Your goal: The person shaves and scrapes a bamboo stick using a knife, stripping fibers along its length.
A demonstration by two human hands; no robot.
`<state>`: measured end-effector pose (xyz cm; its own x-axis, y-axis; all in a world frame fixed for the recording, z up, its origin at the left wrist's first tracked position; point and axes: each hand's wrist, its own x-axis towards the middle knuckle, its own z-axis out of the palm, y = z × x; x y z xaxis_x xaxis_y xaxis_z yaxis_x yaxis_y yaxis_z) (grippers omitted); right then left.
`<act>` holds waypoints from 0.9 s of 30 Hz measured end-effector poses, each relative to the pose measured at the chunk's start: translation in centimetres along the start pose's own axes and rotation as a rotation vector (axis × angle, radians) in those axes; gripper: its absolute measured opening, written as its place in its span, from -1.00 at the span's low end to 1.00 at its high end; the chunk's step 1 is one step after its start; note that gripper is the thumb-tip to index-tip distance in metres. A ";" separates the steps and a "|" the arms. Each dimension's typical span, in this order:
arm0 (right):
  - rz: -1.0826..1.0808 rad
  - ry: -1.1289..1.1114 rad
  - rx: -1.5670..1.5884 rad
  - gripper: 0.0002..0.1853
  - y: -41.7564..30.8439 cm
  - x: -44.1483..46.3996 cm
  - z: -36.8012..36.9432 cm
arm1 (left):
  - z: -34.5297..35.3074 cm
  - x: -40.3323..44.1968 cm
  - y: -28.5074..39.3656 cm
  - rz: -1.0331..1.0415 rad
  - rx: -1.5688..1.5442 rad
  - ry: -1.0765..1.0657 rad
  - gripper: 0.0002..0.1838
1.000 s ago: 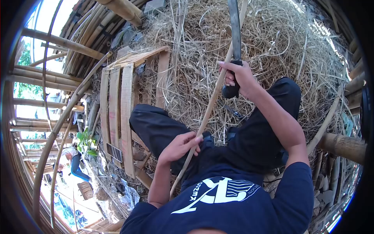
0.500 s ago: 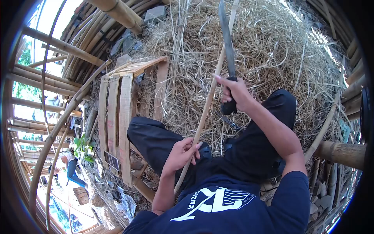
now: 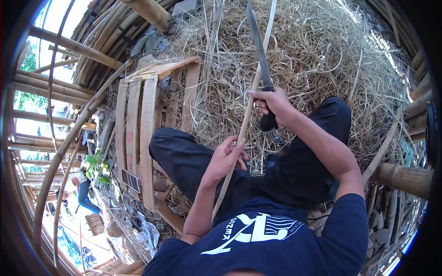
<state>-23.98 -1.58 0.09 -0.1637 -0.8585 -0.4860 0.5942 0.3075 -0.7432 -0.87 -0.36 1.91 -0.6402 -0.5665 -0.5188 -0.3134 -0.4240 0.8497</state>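
Observation:
A long, pale bamboo strip [image 3: 246, 120] slants up from my lap, out over the shavings. My left hand [image 3: 226, 158] is closed round its lower part, thumb along the top. My right hand [image 3: 275, 105] grips the black handle of a long-bladed knife [image 3: 259, 43], thumb stretched onto the strip. The grey blade points away from me and crosses over the strip just above my right hand. Where the strip's lower end stops, by my shirt, is hard to make out.
Curly bamboo shavings [image 3: 304, 55] heap up before my crossed legs. A wooden slatted frame [image 3: 148, 138] stands at my left. Bamboo poles [image 3: 76, 48] form a railing on the left, and a thick bamboo pole [image 3: 403, 180] lies right. Beyond the railing, a person [image 3: 84, 193] bends over.
My left hand has slid a little up and to the right with the strip. My right hand has shifted slightly left and up, and the blade now crosses the strip.

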 end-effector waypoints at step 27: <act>-0.093 0.084 -0.390 -0.70 3.1 1.0 -2.2 | 0.2 6.2 -2.0 -0.141 -0.239 -0.176 -0.62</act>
<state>-23.99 -0.56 -3.68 -0.2764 -0.8583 -0.4324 0.2336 0.3764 -0.8965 -4.31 -2.91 -2.99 -0.7203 -0.3681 -0.5880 -0.2475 -0.6555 0.7135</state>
